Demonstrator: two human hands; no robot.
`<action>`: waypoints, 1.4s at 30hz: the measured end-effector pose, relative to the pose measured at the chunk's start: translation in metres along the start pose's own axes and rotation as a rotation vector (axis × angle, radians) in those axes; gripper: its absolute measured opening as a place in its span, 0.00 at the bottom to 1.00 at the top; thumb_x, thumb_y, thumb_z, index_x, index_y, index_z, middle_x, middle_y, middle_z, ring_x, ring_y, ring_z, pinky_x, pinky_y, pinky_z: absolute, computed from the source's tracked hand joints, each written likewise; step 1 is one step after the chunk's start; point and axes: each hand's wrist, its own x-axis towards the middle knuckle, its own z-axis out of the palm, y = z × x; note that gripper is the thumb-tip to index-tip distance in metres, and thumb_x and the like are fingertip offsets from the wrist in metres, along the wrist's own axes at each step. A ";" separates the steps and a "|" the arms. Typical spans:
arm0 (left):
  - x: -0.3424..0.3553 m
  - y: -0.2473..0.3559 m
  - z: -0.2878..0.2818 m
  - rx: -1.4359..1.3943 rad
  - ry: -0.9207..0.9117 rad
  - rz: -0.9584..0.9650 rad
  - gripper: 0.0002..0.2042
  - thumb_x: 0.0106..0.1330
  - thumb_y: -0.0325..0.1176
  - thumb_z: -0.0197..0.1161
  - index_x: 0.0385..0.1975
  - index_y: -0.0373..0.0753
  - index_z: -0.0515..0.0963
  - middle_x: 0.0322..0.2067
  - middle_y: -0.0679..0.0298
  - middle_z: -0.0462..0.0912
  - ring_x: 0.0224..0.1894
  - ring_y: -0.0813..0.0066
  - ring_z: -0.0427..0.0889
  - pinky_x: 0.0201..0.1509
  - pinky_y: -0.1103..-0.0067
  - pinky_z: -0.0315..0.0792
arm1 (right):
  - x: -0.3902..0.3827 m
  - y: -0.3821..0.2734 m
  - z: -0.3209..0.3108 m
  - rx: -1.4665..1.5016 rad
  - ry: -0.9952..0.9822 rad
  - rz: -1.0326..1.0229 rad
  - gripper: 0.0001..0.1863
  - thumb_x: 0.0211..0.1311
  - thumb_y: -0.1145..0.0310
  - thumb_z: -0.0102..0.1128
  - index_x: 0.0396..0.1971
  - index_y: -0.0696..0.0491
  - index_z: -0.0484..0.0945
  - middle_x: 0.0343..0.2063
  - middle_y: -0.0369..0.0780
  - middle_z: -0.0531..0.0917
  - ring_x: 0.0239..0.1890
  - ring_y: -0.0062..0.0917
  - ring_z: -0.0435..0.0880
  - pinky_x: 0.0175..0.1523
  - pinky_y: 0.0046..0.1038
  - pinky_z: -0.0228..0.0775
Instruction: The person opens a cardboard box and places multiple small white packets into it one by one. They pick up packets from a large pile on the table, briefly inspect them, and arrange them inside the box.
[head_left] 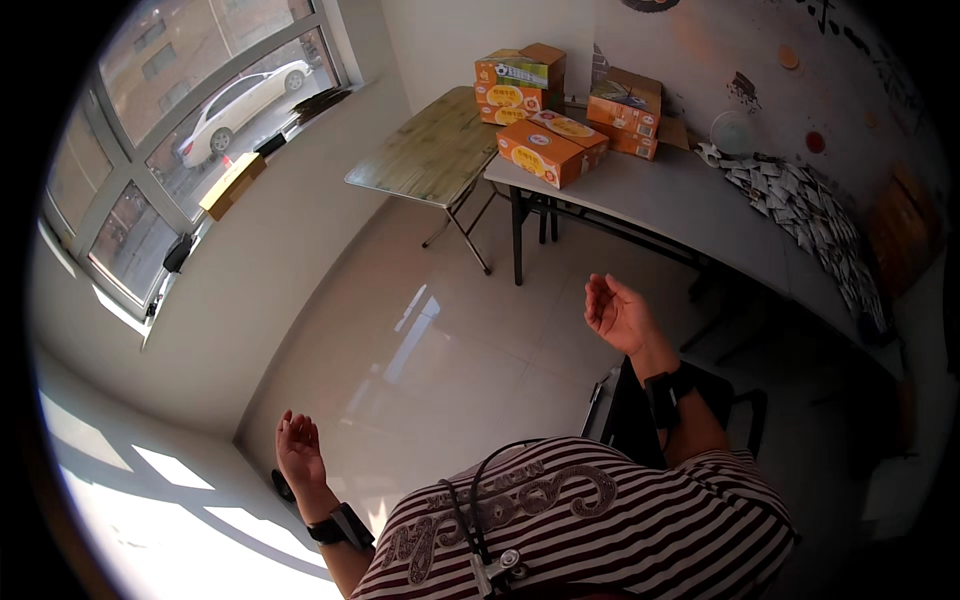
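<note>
My left hand (pixel 301 452) is raised at the lower left, palm facing in. Its fingers are loosely bent and it holds nothing; a black band (pixel 341 526) circles the wrist. Further right and higher, my right hand (pixel 619 313) is turned palm up with slightly curled fingers and nothing in it. A black device (pixel 665 398) is strapped to that wrist. Neither hand touches anything. Nearest ahead of the right hand is a grey table (pixel 680 205), with an orange carton (pixel 553 150) lying on its left end.
More orange cartons are stacked on a wooden-topped folding table (pixel 415 150); an opened carton (pixel 627 113) stands beside them. Many small white packets (pixel 790 195) are heaped along the grey table's far edge. A yellow box (pixel 232 186) rests on the windowsill. Black furniture (pixel 622 415) stands by my right forearm.
</note>
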 end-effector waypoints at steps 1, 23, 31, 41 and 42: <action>0.016 -0.005 0.022 0.033 -0.029 -0.001 0.11 0.65 0.33 0.51 0.44 0.37 0.71 0.33 0.64 0.79 0.38 0.73 0.77 0.46 0.78 0.71 | 0.005 -0.011 -0.004 0.019 0.028 -0.041 0.11 0.62 0.64 0.51 0.36 0.56 0.74 0.32 0.37 0.79 0.34 0.21 0.78 0.39 0.24 0.71; 0.478 -0.352 0.489 0.968 -0.810 -0.219 0.28 0.58 0.47 0.57 0.56 0.39 0.63 0.58 0.60 0.63 0.63 0.66 0.55 0.62 0.67 0.50 | -0.010 -0.130 -0.095 0.268 0.611 -0.819 0.09 0.61 0.66 0.51 0.35 0.56 0.73 0.31 0.36 0.78 0.33 0.22 0.77 0.39 0.23 0.70; 0.649 -0.512 0.611 1.147 -0.912 -0.046 0.35 0.55 0.44 0.61 0.59 0.31 0.57 0.59 0.51 0.60 0.62 0.63 0.58 0.62 0.72 0.52 | 0.083 -0.214 -0.064 0.140 0.715 -0.845 0.10 0.62 0.65 0.49 0.37 0.56 0.73 0.32 0.38 0.78 0.34 0.22 0.77 0.41 0.24 0.70; 0.685 -0.585 0.675 1.102 -1.041 -0.187 0.38 0.52 0.31 0.65 0.62 0.33 0.50 0.52 0.49 0.68 0.51 0.66 0.71 0.53 0.74 0.65 | 0.122 -0.235 -0.071 0.097 0.882 -0.762 0.12 0.63 0.63 0.48 0.38 0.56 0.73 0.33 0.37 0.78 0.35 0.21 0.76 0.41 0.23 0.69; 0.677 -0.583 0.675 1.066 -1.064 -0.231 0.38 0.51 0.30 0.65 0.62 0.34 0.51 0.50 0.50 0.70 0.49 0.67 0.73 0.51 0.75 0.67 | 0.122 -0.237 -0.071 0.095 0.891 -0.767 0.12 0.63 0.63 0.48 0.38 0.56 0.73 0.33 0.37 0.78 0.35 0.21 0.76 0.41 0.23 0.69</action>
